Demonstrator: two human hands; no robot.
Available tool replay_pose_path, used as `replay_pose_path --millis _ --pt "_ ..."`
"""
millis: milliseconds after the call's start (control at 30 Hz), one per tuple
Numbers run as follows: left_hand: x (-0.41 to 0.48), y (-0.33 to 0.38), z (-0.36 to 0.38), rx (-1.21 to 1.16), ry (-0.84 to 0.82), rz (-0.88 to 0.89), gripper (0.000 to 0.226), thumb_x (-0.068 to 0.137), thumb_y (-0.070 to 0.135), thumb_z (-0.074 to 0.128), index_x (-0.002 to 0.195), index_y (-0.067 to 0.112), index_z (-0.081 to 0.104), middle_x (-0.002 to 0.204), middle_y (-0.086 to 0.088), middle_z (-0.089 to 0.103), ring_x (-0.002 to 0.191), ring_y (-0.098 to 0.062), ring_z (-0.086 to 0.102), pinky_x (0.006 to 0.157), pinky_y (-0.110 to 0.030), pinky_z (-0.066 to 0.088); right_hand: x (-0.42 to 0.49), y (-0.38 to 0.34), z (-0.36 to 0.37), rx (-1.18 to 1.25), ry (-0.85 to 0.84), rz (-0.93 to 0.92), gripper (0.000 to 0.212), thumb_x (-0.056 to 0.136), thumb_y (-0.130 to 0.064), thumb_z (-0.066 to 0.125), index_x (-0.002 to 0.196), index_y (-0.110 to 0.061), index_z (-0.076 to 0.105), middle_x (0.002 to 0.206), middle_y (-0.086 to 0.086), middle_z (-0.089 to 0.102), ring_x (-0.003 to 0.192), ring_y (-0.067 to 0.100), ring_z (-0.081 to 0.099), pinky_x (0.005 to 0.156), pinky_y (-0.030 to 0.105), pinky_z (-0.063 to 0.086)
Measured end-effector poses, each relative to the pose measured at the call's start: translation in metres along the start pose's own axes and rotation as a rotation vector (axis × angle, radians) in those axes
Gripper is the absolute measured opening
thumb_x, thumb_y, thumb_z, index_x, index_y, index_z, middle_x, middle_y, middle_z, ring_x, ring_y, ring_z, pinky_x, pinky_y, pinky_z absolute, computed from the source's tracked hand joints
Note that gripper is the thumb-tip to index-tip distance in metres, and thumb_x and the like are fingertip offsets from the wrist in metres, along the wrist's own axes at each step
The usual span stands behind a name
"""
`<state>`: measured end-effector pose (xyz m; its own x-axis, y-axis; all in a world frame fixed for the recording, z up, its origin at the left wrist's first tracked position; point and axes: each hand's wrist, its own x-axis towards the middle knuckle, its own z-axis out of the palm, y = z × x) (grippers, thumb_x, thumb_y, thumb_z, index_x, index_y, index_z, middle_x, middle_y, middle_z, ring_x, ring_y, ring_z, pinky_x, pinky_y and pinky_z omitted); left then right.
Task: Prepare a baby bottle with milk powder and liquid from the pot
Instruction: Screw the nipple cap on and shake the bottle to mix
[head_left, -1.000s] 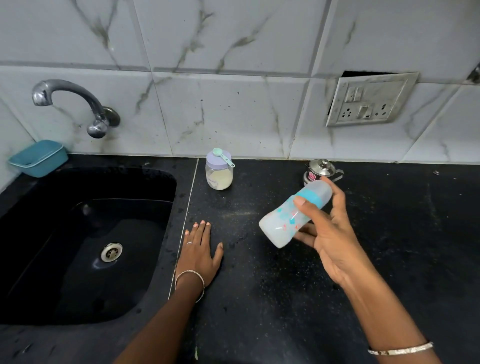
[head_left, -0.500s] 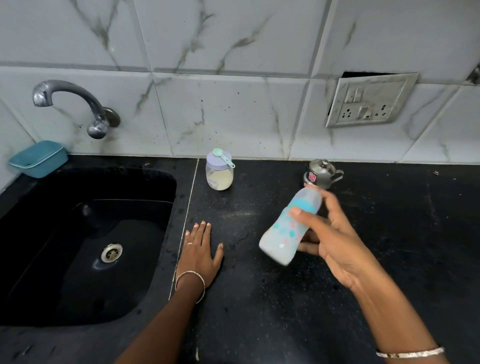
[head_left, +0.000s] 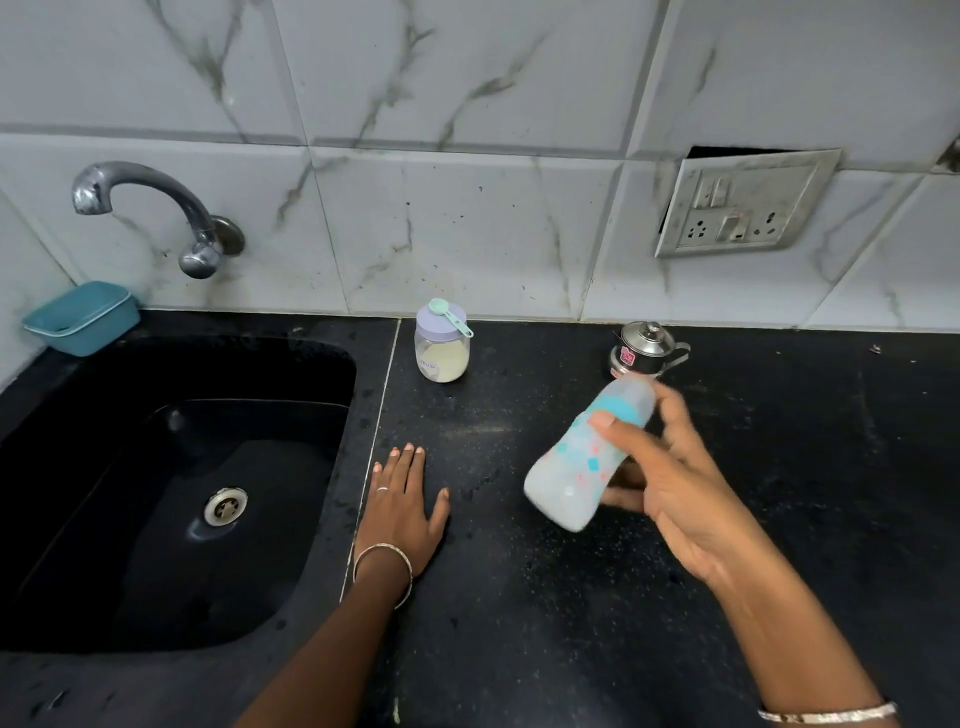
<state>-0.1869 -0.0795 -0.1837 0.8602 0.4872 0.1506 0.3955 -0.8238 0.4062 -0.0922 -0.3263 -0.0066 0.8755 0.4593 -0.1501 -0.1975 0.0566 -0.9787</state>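
Observation:
My right hand (head_left: 670, 483) grips a baby bottle (head_left: 582, 467) with a blue collar and a milky white fill, tilted and blurred above the black counter. My left hand (head_left: 402, 506) lies flat on the counter beside the sink's edge, fingers straight. A jar of pale milk powder (head_left: 442, 353) with a lilac lid stands by the wall, a small green scoop (head_left: 448, 314) lying on its lid. Just behind the bottle's top stands a small steel pot (head_left: 644, 351) with its lid on.
A black sink (head_left: 171, 493) with a steel drain fills the left side, under a wall tap (head_left: 150, 208). A teal tub (head_left: 80, 317) sits at the sink's back left corner. A socket plate (head_left: 743, 205) hangs loose on the tiled wall.
The bottle has swung in my right hand, its top tipping from high right to more upright and its base dropping lower. My left hand has stayed flat on the counter.

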Motion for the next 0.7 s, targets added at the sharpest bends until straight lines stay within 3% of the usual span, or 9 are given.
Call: replay_pose_path --millis 67,200,300,367,500,633,700 --pt "-0.0003 0.0000 0.0000 -0.005 0.003 -0.002 0.067 0.101 0.043 0.045 0.156 0.009 0.028 0.163 -0.007 0.028 0.154 -0.022 0.018 0.127 -0.037 0.005 -0.0026 -0.0020 0.0011 -0.033 -0.035 0.011 0.064 0.063 -0.046 0.086 0.122 -0.050 0.062 0.107 0.008 0.078 0.089 0.017 0.080 0.063 0.030 0.062" --pt "0.0000 -0.0011 0.0009 0.002 -0.001 0.002 0.067 0.101 0.043 0.045 0.156 0.009 0.028 0.163 -0.007 0.027 0.154 -0.021 0.017 0.127 -0.038 0.005 0.0029 -0.0021 0.0041 0.101 0.091 -0.100 0.061 0.068 -0.045 0.081 0.124 -0.045 0.056 0.096 -0.015 0.079 0.089 0.015 0.079 0.065 0.029 0.062" --pt "0.0010 -0.0006 0.0011 0.000 -0.004 0.005 0.067 0.101 0.043 0.045 0.155 0.008 0.028 0.163 -0.007 0.028 0.154 -0.022 0.018 0.127 -0.038 0.006 -0.0009 -0.0026 0.0052 -0.005 -0.023 -0.029 0.068 0.066 -0.042 0.087 0.127 -0.050 0.057 0.114 0.006 0.076 0.095 0.019 0.079 0.067 0.032 0.063" --pt "0.0007 -0.0012 0.0014 0.002 -0.002 0.001 0.067 0.101 0.044 0.045 0.155 0.009 0.029 0.163 -0.007 0.028 0.154 -0.022 0.018 0.127 -0.037 0.005 -0.0035 0.0001 0.0050 -0.039 -0.048 -0.004 0.068 0.065 -0.041 0.089 0.125 -0.052 0.060 0.115 0.016 0.073 0.095 0.021 0.079 0.066 0.034 0.064" --pt "0.0001 -0.0019 0.0027 -0.005 0.002 0.001 0.067 0.100 0.042 0.047 0.155 0.008 0.030 0.162 -0.008 0.030 0.153 -0.022 0.020 0.127 -0.038 0.006 -0.0005 0.0051 0.0027 0.091 0.094 -0.091 0.068 0.069 -0.039 0.086 0.129 -0.048 0.055 0.112 0.004 0.077 0.098 0.021 0.079 0.069 0.033 0.064" --pt "0.0007 -0.0009 0.0021 -0.003 0.001 0.003 0.066 0.100 0.042 0.048 0.154 0.007 0.031 0.162 -0.008 0.031 0.153 -0.023 0.020 0.127 -0.038 0.007 -0.0032 -0.0010 -0.0012 -0.042 -0.052 0.013 0.069 0.064 -0.040 0.090 0.126 -0.051 0.061 0.114 0.015 0.074 0.094 0.023 0.080 0.066 0.035 0.064" --pt "0.0005 -0.0017 0.0024 0.000 0.001 0.002 0.067 0.100 0.042 0.048 0.155 0.008 0.030 0.162 -0.008 0.030 0.153 -0.023 0.020 0.127 -0.039 0.008 -0.0017 -0.0023 -0.0020 -0.006 0.007 -0.023 0.066 0.066 -0.040 0.088 0.125 -0.049 0.061 0.109 0.007 0.077 0.096 0.023 0.079 0.065 0.033 0.063"
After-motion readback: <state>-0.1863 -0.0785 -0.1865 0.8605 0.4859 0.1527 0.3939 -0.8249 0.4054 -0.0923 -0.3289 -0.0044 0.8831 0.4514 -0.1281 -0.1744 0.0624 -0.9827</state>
